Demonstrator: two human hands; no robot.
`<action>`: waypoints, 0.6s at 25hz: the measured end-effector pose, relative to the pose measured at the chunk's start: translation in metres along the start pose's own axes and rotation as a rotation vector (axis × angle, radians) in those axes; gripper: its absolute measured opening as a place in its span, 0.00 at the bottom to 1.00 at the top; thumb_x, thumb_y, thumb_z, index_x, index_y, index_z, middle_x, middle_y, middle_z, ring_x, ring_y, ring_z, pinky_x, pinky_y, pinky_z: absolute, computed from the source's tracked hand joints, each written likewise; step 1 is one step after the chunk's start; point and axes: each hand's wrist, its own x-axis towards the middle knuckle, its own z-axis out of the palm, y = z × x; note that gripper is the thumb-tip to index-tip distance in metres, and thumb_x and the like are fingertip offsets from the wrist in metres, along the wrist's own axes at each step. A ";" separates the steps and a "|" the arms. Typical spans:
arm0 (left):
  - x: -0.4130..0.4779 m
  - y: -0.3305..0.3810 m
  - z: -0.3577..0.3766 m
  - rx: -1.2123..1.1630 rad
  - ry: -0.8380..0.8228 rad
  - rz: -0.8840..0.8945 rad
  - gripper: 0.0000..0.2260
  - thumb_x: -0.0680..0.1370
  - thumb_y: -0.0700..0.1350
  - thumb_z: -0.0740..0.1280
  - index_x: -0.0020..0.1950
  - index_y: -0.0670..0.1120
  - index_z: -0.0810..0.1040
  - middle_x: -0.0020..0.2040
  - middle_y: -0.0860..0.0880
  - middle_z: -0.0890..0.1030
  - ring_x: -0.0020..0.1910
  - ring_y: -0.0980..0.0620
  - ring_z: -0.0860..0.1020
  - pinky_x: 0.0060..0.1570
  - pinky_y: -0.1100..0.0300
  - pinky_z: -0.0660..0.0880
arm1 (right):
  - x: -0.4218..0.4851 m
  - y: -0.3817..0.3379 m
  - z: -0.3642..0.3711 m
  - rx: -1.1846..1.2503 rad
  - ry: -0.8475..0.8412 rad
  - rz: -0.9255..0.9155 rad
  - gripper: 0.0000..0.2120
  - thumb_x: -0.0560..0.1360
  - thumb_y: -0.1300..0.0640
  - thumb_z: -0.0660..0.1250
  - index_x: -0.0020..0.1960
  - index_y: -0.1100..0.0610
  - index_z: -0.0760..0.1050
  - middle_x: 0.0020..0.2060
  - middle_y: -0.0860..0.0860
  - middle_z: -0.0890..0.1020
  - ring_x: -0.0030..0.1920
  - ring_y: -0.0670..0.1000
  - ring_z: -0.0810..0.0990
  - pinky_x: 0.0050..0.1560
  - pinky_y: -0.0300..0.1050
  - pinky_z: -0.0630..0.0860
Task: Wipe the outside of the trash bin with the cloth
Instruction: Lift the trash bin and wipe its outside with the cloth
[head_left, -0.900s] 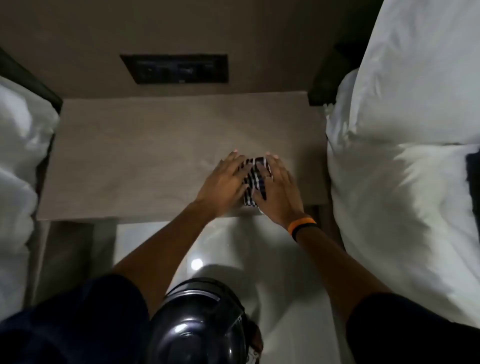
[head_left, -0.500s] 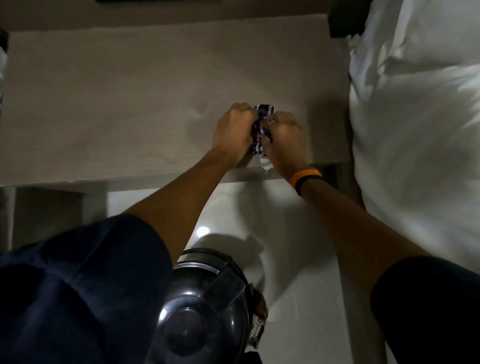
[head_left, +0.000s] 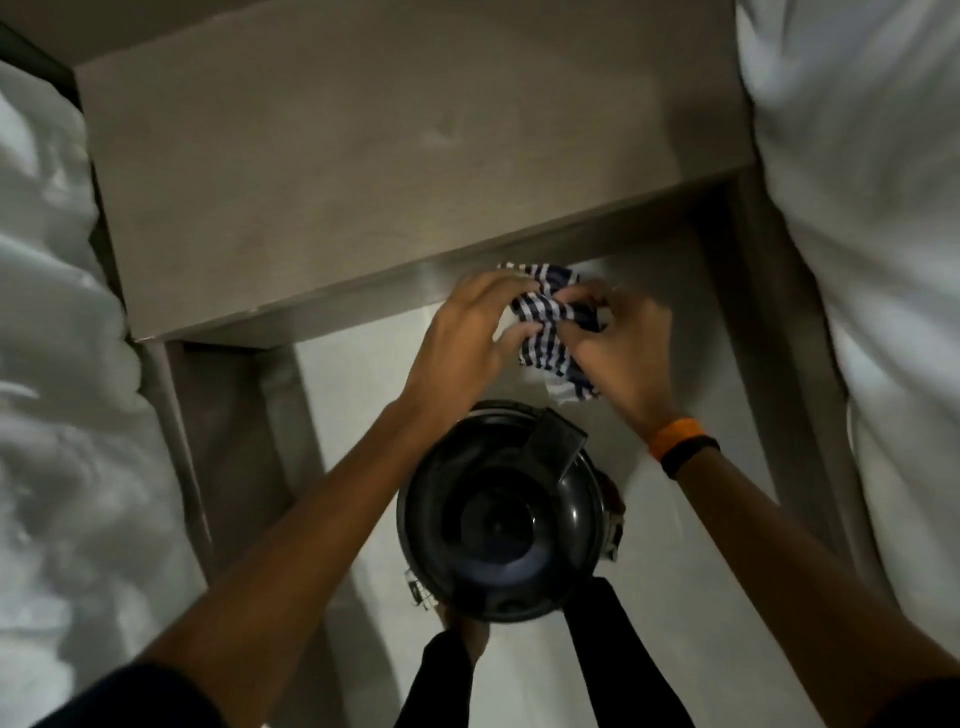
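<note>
A round black trash bin (head_left: 501, 512) with a glossy lid stands on the pale floor between my forearms, seen from above. Just beyond it, in the air past the nightstand's front edge, both hands hold a bunched blue-and-white checked cloth (head_left: 550, 327). My left hand (head_left: 467, 338) grips its left side. My right hand (head_left: 618, 348), with an orange and black band on the wrist, pinches its right side. The cloth hangs above the bin's far rim without touching it.
A beige nightstand top (head_left: 363, 156) fills the upper middle. White bedding lies on the left (head_left: 52, 415) and on the right (head_left: 883, 260). My feet and dark trouser legs (head_left: 519, 675) stand close behind the bin.
Both hands gathered the cloth off the nightstand top and carried it toward me, over the front edge. My head tipped down, so the bin sits mid-frame.
</note>
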 end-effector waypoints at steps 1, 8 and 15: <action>-0.028 -0.001 0.003 -0.040 -0.013 -0.030 0.18 0.78 0.44 0.73 0.67 0.42 0.79 0.65 0.43 0.80 0.65 0.47 0.76 0.66 0.60 0.71 | -0.026 0.009 0.002 0.063 -0.008 0.059 0.15 0.72 0.64 0.73 0.56 0.52 0.84 0.53 0.49 0.87 0.54 0.45 0.85 0.59 0.47 0.84; -0.221 -0.030 0.074 0.238 -0.262 0.170 0.18 0.76 0.51 0.71 0.63 0.45 0.80 0.62 0.44 0.80 0.65 0.46 0.71 0.60 0.43 0.77 | -0.167 0.081 0.011 0.642 0.116 0.470 0.23 0.70 0.65 0.63 0.63 0.55 0.82 0.60 0.56 0.85 0.60 0.52 0.84 0.61 0.49 0.82; -0.304 -0.051 0.142 0.703 -0.488 0.246 0.50 0.70 0.55 0.76 0.83 0.50 0.49 0.83 0.41 0.51 0.81 0.36 0.50 0.75 0.32 0.56 | -0.236 0.135 0.013 0.861 0.301 0.747 0.27 0.73 0.72 0.55 0.67 0.61 0.78 0.59 0.56 0.84 0.57 0.54 0.83 0.56 0.46 0.81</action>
